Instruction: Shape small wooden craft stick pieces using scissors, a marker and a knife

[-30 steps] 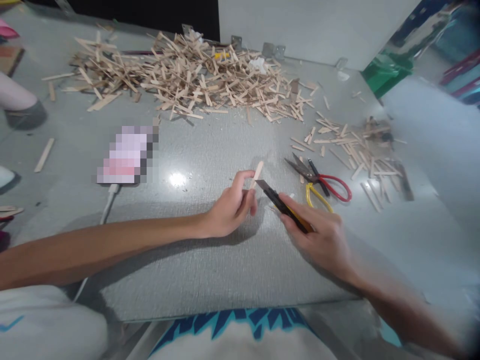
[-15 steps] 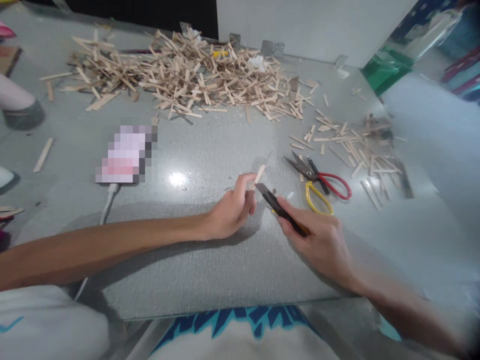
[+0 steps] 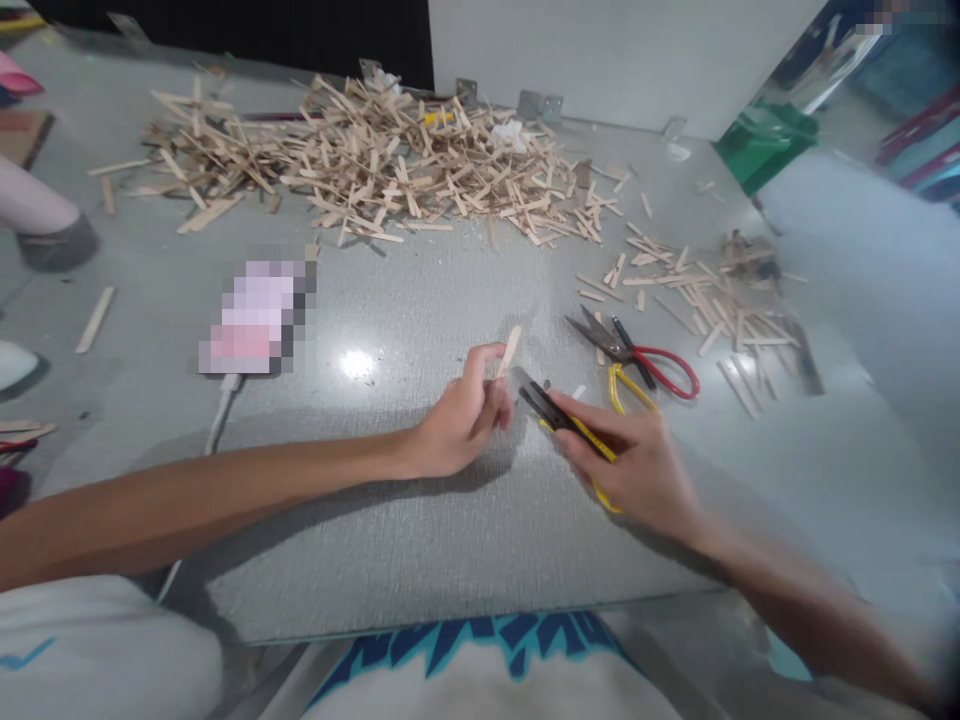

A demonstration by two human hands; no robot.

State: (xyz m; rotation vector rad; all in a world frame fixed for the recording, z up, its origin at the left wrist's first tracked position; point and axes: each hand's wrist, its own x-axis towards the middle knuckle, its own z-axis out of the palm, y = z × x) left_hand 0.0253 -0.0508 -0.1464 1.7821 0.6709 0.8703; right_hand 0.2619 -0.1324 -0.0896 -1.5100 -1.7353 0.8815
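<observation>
Near the middle of the table, my left hand (image 3: 469,412) pinches a short flat wooden stick (image 3: 511,346), whose upper end sticks out past the fingers. My right hand (image 3: 626,455) grips a black and yellow utility knife (image 3: 562,418), its blade pointing up and left, close beside the stick. Whether blade and stick touch I cannot tell. Just beyond the right hand lie scissors (image 3: 626,350) with one red and one yellow handle, partly covered by that hand, and a dark thin tool lies across them.
A large heap of wooden sticks (image 3: 420,170) spans the back of the table (image 3: 405,550). A smaller group of sticks (image 3: 705,290) lies at the right. On the left, a phone (image 3: 251,315) has a white cable attached. A green bin (image 3: 769,145) stands beyond the right edge.
The knife has turned in my right hand, so its yellow side now shows. The blade has shifted slightly, and the stick in my left hand stands a little further left.
</observation>
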